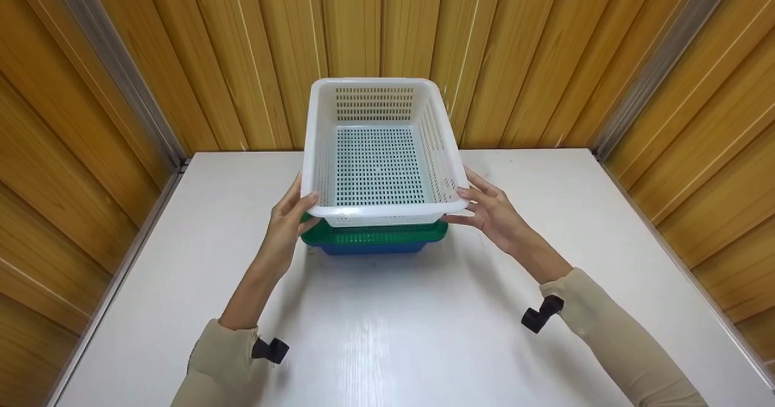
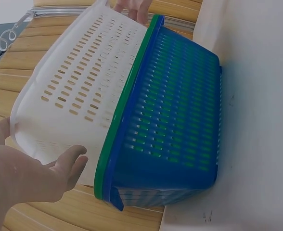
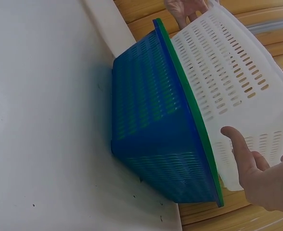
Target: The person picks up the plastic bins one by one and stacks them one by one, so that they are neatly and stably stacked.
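Both hands hold a white slotted plastic basket (image 1: 378,210) by its near corners. My left hand (image 1: 284,219) grips the left corner, thumb on the rim and fingers along the outer wall. On the right corner, my right hand (image 1: 493,213) has its thumb over the rim and fingers beneath. The white basket's lower part sits inside a green basket (image 1: 375,232), its rim well above the green one. That green basket is nested in a blue basket (image 2: 170,115), which stands on the table. The wrist views show the white wall (image 3: 237,86) rising out of the green rim.
A white table (image 1: 363,322) spreads under the baskets. Behind it stands a yellow wood-look panel wall (image 1: 375,25), close to the stack, with similar panels at left and right. Grey metal posts (image 1: 121,62) mark the corners.
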`<state>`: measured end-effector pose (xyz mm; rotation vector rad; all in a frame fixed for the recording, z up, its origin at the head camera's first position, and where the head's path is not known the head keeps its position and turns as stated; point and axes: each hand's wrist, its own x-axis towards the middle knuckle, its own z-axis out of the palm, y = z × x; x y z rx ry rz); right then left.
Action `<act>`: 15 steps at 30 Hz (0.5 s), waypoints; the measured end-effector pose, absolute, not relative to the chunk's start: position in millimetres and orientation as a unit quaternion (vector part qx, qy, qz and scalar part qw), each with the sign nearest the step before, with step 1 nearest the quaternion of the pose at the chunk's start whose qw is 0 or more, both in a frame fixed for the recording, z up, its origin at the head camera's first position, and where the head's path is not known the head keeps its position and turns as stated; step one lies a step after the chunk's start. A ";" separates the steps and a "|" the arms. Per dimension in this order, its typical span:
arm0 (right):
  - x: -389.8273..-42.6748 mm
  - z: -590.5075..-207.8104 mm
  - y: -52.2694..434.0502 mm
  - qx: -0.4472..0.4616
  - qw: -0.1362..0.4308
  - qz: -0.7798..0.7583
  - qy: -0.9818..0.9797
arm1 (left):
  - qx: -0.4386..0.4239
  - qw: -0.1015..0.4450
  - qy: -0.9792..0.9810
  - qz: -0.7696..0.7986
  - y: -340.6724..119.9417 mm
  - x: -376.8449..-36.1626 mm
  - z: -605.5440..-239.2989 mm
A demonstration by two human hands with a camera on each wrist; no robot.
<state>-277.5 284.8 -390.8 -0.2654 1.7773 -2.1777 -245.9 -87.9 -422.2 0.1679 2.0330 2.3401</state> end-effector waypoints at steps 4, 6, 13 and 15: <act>-274.6 -394.9 282.3 -0.101 0.157 -0.744 0.642 | 0.048 0.028 0.660 0.749 -90.2 -245.3 -428.3; -272.7 -396.9 280.9 -0.106 0.157 -0.734 0.653 | 0.047 0.030 0.663 0.746 -91.4 -244.6 -431.2; -267.4 -398.7 277.2 -0.109 0.152 -0.717 0.672 | 0.051 0.039 0.665 0.744 -95.0 -243.1 -437.5; -266.5 -397.8 276.4 -0.109 0.148 -0.714 0.675 | 0.044 0.038 0.670 0.740 -94.9 -243.4 -437.9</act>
